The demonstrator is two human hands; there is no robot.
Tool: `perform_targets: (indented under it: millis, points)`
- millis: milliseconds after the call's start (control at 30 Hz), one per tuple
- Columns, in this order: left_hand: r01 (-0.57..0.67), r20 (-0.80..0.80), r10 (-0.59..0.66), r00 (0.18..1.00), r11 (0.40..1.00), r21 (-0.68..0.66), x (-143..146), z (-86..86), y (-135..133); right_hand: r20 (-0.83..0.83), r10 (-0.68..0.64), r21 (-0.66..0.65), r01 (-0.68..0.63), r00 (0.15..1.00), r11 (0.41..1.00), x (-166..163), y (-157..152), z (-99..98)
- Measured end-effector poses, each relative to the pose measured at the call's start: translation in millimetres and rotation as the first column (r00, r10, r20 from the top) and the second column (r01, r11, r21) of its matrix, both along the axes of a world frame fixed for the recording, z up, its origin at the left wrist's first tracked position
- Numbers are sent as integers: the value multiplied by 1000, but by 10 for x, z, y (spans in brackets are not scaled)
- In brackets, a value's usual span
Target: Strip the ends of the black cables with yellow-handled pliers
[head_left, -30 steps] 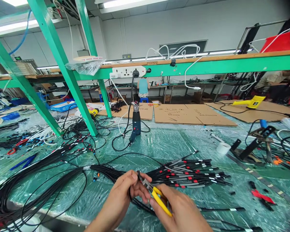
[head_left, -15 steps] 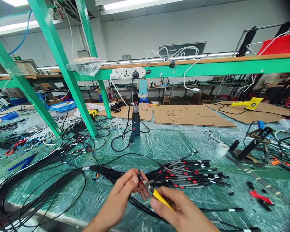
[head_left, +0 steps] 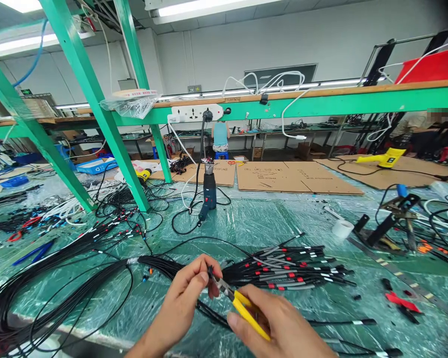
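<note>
My left hand (head_left: 184, 293) is closed, its thumb and fingertips pinching a small black cable end (head_left: 210, 272). Yellow-handled pliers (head_left: 249, 317) lie in the grip of my right hand (head_left: 283, 320). Their metal jaws meet the black piece at my left fingertips; whether they bite into it I cannot tell. Behind both hands a bundle of black cables (head_left: 291, 271), with red, grey and white sleeves near the ends, fans out to the right. More black cable (head_left: 218, 314) passes under my hands.
A dark heat gun (head_left: 209, 191) stands nozzle-up at the middle, its cord looped around it. Coiled black cables (head_left: 59, 293) spread over the left side. On the right are a white tape roll (head_left: 342, 229), a metal stand (head_left: 399, 219) and a red strip (head_left: 403, 302). Green posts (head_left: 108, 129) rise at left.
Both hands have shifted slightly left, with the cable end and pliers. The pliers' handles now look farther apart, and my left fingers are drawn closer together.
</note>
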State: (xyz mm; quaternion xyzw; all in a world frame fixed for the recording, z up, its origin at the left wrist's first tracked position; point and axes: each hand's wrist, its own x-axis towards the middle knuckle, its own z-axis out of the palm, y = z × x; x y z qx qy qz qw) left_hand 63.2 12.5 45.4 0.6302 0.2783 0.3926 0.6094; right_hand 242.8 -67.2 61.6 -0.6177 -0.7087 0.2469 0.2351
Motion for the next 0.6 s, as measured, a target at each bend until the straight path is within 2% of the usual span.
perform_targets:
  millis: [100, 200, 267, 367, 500, 600]
  points:
    - [2, 6, -2, 1000, 1000, -19, -12, -15, 25, 218, -61, 231, 10, 974, 973, -13, -26, -19]
    - [2, 18, -1, 1000, 999, -38, -16, 0, 30, 370, -183, 476, -17, 911, 879, -12, -36, -39]
    - [8, 42, -5, 999, 999, -50, -16, 16, 24, 421, -252, 576, -42, 872, 816, -11, -37, -39]
    - [19, 86, -16, 996, 999, -35, -20, 25, 11, 471, -292, 631, -87, 833, 771, -9, -28, -16]
    - [26, 143, -30, 989, 999, 27, -42, 5, -16, 525, -287, 617, -126, 801, 776, -5, -9, 13]
    - [-27, 138, 12, 990, 994, 107, -56, -20, -53, 544, -294, 613, -134, 786, 778, -4, -12, 7]
